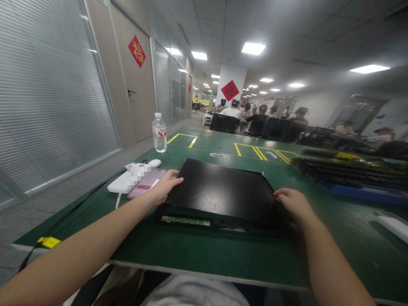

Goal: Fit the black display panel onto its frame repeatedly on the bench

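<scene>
A black flat display panel [219, 185] lies tilted in front of me, its near edge raised above a black frame [245, 226]. Along the frame's near side a green circuit board [185, 220] shows. My left hand [167, 185] grips the panel's left edge, thumb on top and fingers partly hidden beyond the edge. At the right edge my right hand [293, 204] pinches the panel near its corner, with the fingertips partly out of sight. What lies under the panel is hidden.
Left of the panel are a white device [123, 183], a pinkish phone [148, 183] and a water bottle [160, 134]. Stacked dark panels and a blue tray [366, 193] stand on the right of the green table [204, 259]. People sit beyond black chairs [225, 123].
</scene>
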Tool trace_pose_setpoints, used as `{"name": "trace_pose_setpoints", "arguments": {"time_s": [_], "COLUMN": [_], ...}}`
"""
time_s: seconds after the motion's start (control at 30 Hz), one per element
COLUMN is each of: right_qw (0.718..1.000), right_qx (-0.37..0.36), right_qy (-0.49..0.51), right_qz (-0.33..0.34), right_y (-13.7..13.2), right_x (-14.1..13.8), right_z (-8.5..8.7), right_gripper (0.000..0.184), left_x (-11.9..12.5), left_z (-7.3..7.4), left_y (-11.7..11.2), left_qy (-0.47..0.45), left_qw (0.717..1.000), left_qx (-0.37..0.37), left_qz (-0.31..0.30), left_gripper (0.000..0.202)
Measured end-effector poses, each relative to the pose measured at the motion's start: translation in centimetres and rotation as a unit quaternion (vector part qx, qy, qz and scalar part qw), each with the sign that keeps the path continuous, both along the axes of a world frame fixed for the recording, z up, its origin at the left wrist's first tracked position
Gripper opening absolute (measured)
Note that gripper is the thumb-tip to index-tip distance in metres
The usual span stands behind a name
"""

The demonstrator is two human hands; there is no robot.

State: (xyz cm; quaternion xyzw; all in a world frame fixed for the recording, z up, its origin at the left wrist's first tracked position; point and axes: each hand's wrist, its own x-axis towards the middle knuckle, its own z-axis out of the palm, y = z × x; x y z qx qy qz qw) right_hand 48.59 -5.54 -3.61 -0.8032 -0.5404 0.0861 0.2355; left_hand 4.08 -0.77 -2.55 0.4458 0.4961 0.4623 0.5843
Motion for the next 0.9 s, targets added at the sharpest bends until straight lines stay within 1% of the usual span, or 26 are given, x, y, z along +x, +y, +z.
{"name": "trace_pose_setpoints", "arguments": {"time_s": [0.13,0.3,0.47,0.57,0.63,0.77,0.9], "right_qw": [1.000,1.000,0.998,0.997,0.997,0.997,0.996], "right_qx": [0.001,-0.004,0.002,0.008,0.012,0.010,0.008], "right_qy": [0.001,0.027,0.058,0.068,0.069,0.072,0.088], "right_qz": [-0.005,-0.012,-0.025,-0.024,-0.023,-0.019,-0.021], "right_y": [0.0,-0.1,0.1,0.2,0.2,0.3,0.6], "right_x": [-0.1,-0.3,0.1,0.4,0.5,0.8,1.2], "right_z": [0.1,0.3,0.1,-0.2,-0.3,-0.6,-1.0], "right_gripper": [0.025,0.025,0.023,0.024,0.024,0.025,0.029], "left_x": [0.0,0.2,0.2,0.0,-0.2,-0.9,-1.4], "left_z": [0.0,0.2,0.2,-0.1,-0.3,-0.9,-1.4], "left_y": [0.1,0.0,-0.2,0.0,0.3,1.2,1.6], "left_qy": [-0.001,-0.003,-0.006,-0.010,-0.006,0.036,0.127], "left_qw": [1.000,1.000,1.000,0.999,0.998,0.993,0.983], "left_qx": [0.007,0.003,0.013,0.030,0.059,0.114,0.134], "left_qz": [-0.002,-0.003,0.005,0.007,0.008,0.006,0.013], "left_gripper": [0.046,0.039,0.040,0.042,0.043,0.044,0.041]}}
